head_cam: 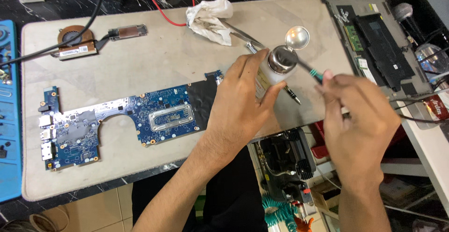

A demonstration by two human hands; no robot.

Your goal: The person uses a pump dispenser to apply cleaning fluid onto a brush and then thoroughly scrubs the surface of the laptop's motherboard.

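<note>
The right hand (358,115), nearest the camera, is closed in a pinch around a slim dark tool with a green collar (312,72), whose long axis slants up and to the left so that its tip meets the mouth of the bottle. The left hand (241,103) grips a small translucent white plastic bottle with a metal pump top (277,66), fingers wrapped round the body and the round shiny flip lid (297,38) standing open above it. The bottle sits up and to the left of the right hand, held just above the near edge of the beige work mat (154,54). Left of the left wrist a blue laptop motherboard (126,120) lies flat on the mat. Beyond it rest a copper-coloured cooling fan with heat pipe (77,42) and a crumpled white cloth (209,19). At far right lies an opened grey laptop base (379,40)
</note>
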